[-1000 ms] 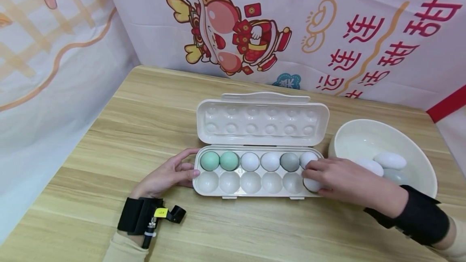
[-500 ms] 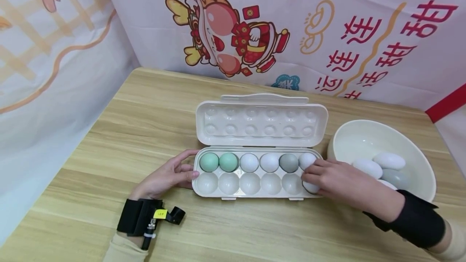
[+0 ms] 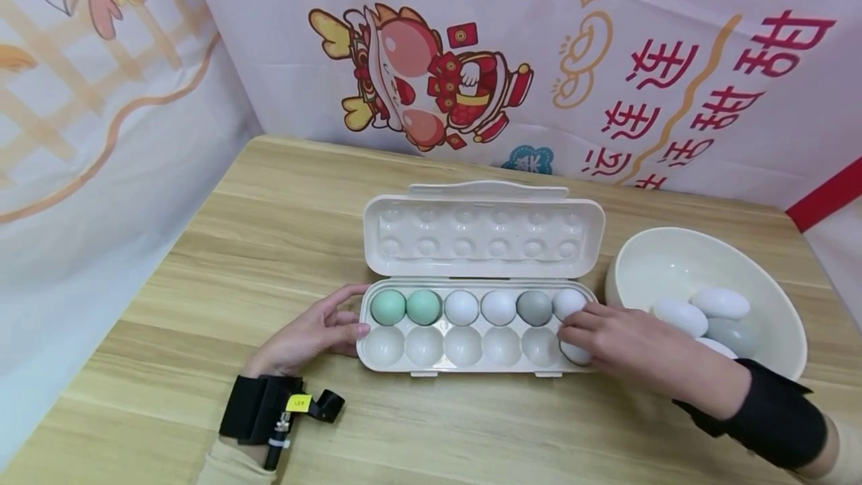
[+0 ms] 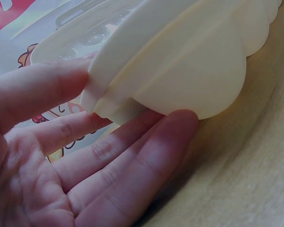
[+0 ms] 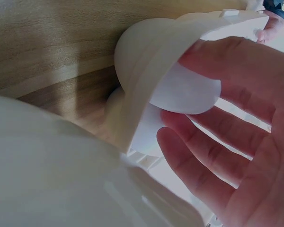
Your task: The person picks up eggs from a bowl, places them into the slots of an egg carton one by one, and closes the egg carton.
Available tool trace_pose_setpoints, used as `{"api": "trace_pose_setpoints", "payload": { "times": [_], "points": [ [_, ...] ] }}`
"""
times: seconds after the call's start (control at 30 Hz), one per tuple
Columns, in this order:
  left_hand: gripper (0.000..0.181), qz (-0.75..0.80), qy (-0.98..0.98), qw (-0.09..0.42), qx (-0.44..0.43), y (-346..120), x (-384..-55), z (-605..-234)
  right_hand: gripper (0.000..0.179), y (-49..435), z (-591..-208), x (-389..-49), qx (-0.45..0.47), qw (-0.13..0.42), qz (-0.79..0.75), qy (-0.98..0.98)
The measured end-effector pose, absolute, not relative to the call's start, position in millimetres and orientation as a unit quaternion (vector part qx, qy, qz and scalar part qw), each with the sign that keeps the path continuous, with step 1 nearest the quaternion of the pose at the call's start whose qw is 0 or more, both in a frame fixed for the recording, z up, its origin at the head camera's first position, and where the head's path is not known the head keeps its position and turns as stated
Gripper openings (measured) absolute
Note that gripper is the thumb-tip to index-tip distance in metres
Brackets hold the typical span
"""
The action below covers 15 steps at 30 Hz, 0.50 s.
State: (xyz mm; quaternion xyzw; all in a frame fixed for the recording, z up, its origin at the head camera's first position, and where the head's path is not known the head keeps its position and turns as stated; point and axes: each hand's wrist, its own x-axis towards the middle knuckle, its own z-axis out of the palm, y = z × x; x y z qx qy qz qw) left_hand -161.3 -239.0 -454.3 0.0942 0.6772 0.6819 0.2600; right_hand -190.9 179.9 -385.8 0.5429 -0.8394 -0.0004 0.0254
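A cream egg carton lies on the table with its lid raised. Its back row holds two green eggs, several white eggs and a grey egg. At the carton's left end my left hand pinches the end, thumb on the rim and fingers against the outer side, as the left wrist view shows. In the front right cup sits a white egg, gripped between the thumb and fingers of my right hand. The hand partly hides that egg in the head view.
A cream bowl stands right of the carton, close beside my right hand and forearm. Inside it are white eggs and a grey-blue egg. Behind the wooden table hangs a printed cloth.
The head view has tilted slightly, so the scene sits lower. Both hands keep their places at the carton, and the right fingers stay on the white egg.
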Motion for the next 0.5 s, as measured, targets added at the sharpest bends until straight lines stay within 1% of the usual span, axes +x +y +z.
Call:
{"api": "trace_pose_setpoints", "payload": {
  "times": [0.13, 0.27, 0.33, 0.5],
  "points": [
    [0.06, 0.682, 0.678, 0.26, 0.093, -239, -161, -454, 0.039, 182, -383, -190, 0.529, 0.013, 0.008, -0.848],
    [0.061, 0.684, 0.676, 0.259, 0.092, -238, -161, -455, 0.04, 184, -377, -187, 0.521, 0.021, 0.006, -0.853],
    [0.061, 0.684, 0.676, 0.259, 0.091, -238, -161, -455, 0.042, 185, -372, -186, 0.521, 0.032, 0.005, -0.853],
    [0.06, 0.681, 0.678, 0.261, 0.096, -239, -161, -455, 0.047, 187, -359, -184, 0.535, 0.08, 0.019, -0.841]
  ]
}}
